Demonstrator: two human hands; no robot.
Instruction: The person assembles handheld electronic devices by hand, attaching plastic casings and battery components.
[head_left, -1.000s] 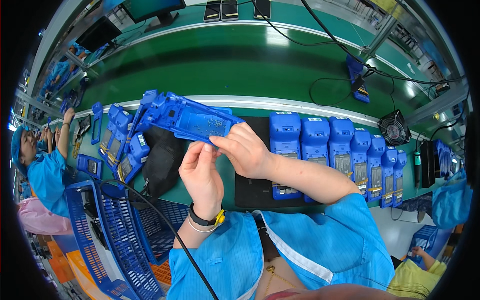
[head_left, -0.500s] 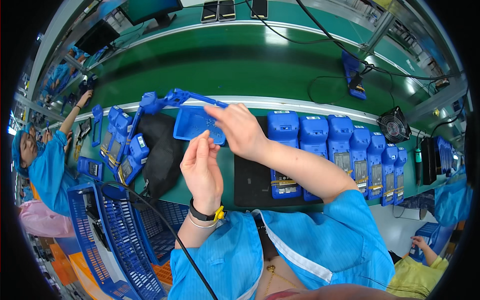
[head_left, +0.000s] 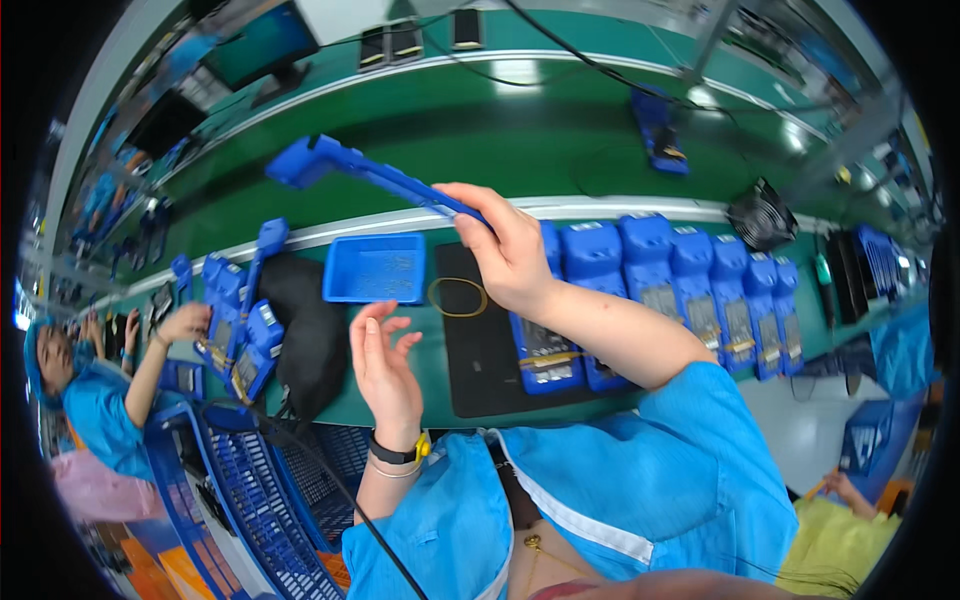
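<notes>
My right hand (head_left: 505, 250) grips one end of a long, thin blue plastic casing (head_left: 385, 178). The casing's bulkier head points to the upper left, raised over the workbench. My left hand (head_left: 385, 375) is open below a small blue tray (head_left: 374, 240), fingers apart and nothing seen in them. Tiny parts, too small to name, lie in that tray. Between the hands, a yellowish rubber band (head_left: 459, 297) lies at the left edge of a black mat (head_left: 480, 365). Several blue handheld devices (head_left: 650, 270) stand in a row right of my right hand, some banded.
A black cloth-like bundle (head_left: 310, 335) lies left of the tray. Farther left are more blue devices (head_left: 262, 335), with a co-worker's hand (head_left: 185, 322) beside them. Blue baskets (head_left: 250, 490) stand below the bench edge. A dark cable (head_left: 330, 470) crosses near my left arm. A fan (head_left: 762, 215) sits at right.
The blue casing has swung up with my right hand. My left hand has moved down and opened from a pinch. The rubber band now shows on the mat. The co-worker's hand has reached the left devices.
</notes>
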